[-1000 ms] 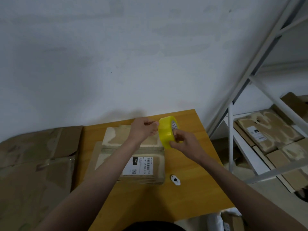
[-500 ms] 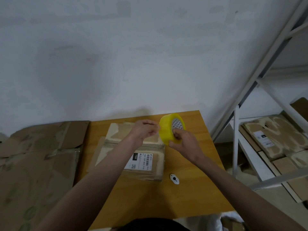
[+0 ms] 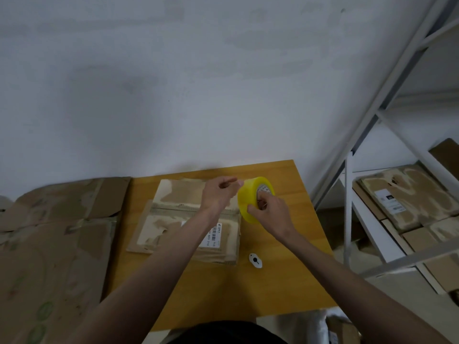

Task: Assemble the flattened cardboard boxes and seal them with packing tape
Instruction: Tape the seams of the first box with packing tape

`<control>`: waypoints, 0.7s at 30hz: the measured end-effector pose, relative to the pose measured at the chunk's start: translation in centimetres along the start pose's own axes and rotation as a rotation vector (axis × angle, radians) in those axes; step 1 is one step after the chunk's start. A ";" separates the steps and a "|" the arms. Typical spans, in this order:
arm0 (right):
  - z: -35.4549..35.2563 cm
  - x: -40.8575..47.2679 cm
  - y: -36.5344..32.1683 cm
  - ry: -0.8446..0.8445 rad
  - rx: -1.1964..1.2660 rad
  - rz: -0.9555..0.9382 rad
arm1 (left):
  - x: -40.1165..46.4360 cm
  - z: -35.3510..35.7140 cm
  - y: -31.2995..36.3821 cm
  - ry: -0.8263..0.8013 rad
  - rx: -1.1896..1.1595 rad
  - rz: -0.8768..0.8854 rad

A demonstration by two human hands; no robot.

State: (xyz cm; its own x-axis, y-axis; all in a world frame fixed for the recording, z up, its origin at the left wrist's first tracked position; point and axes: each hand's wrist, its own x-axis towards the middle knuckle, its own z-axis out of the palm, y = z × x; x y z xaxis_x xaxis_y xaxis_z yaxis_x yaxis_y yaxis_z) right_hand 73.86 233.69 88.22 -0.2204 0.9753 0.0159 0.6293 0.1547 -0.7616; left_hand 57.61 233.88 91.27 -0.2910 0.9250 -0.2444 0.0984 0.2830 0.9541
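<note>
1. We're over a wooden table (image 3: 285,289) set against the wall.
2. On it lies a flattened cardboard box (image 3: 173,219), its white shipping label (image 3: 214,235) facing up.
3. Just beside the box's near right corner, a small white oval object (image 3: 255,260) rests on the wood.
4. Left of the table, big flattened cardboard sheets (image 3: 49,244) lie level with the tabletop.

Tape roll (image 3: 250,199) is tilted more vs 1 s ago, core now shown toward camera. R hand (image 3: 270,212) is shifted, fingers hooked into core. L hand (image 3: 218,194) is kept pinching at roll's edge.
</note>
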 end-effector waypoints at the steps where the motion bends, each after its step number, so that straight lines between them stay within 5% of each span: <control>1: 0.0 -0.1 -0.1 0.000 -0.001 0.004 | 0.1 0.0 0.1 0.005 -0.015 -0.031; 7: -0.3 -0.7 -0.9 -0.016 0.005 0.034 | 0.8 0.2 0.2 0.035 -0.023 -0.017; 13: -0.6 -1.0 -1.8 -0.059 0.222 0.231 | 2.8 1.1 0.0 0.055 0.249 0.154; 21: -1.9 -2.0 -2.5 -0.147 0.501 0.503 | 6.6 3.5 -2.2 -0.061 0.267 0.054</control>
State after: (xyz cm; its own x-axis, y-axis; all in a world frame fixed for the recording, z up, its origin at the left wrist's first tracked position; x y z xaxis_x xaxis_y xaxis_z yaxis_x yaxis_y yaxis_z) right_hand 74.11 231.64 91.35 -0.1140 0.8726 -0.4749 0.2720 -0.4323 -0.8597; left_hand 58.78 240.22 86.96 -0.2218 0.9518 -0.2120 0.3622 0.2823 0.8883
